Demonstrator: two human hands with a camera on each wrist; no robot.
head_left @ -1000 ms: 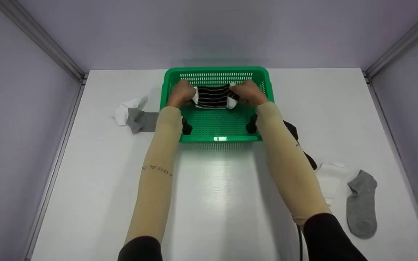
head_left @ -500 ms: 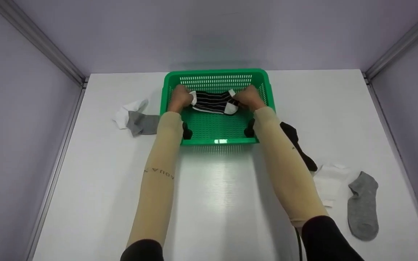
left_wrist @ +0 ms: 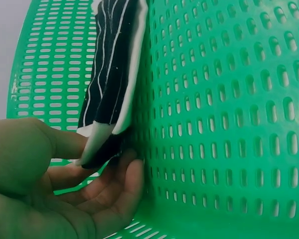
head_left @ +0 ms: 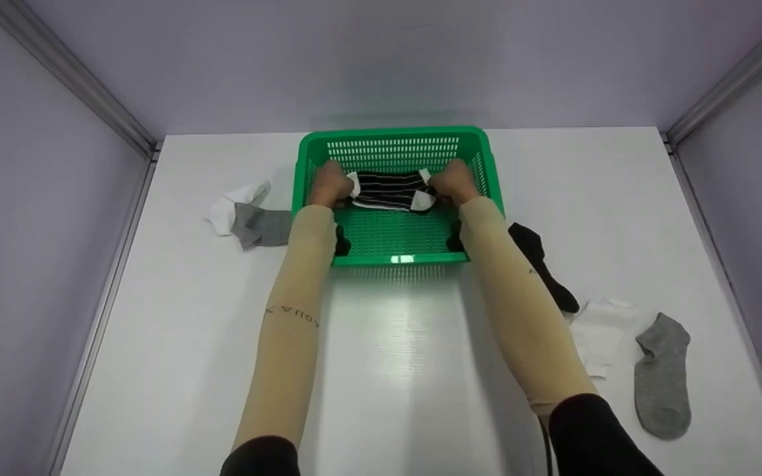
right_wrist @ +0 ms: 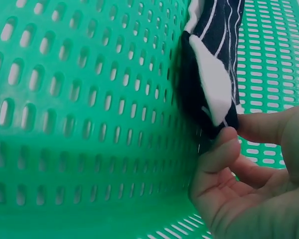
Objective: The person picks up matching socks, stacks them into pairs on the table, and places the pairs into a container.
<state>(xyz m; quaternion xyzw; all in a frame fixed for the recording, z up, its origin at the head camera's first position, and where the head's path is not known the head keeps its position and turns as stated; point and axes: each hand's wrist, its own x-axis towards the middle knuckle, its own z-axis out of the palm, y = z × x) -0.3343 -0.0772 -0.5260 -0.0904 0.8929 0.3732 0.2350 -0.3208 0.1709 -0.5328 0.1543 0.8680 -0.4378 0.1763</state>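
Note:
A black sock [head_left: 389,188] with thin white stripes and white patches at its ends stretches sideways between both hands, inside the green basket [head_left: 399,131]. My left hand [head_left: 331,184] pinches its left end; in the left wrist view, the thumb and fingers [left_wrist: 72,144] close on the white tip. On the opposite side my right hand [head_left: 454,182] pinches the other end, beside a white heel patch [right_wrist: 213,82]. Both wrist views show the sock close over the basket's slotted floor [right_wrist: 84,114].
Left of the basket lie a white sock [head_left: 230,206] and a grey sock [head_left: 262,227], overlapping. To the right are a black sock [head_left: 543,268], a white sock [head_left: 602,337] and a grey sock [head_left: 663,380]. Walls [head_left: 407,66] enclose the white table [head_left: 387,396] at back and sides.
Both hands have moved slightly toward the near side of the basket with the striped sock, which stays stretched between them. The loose socks on the table lie as before.

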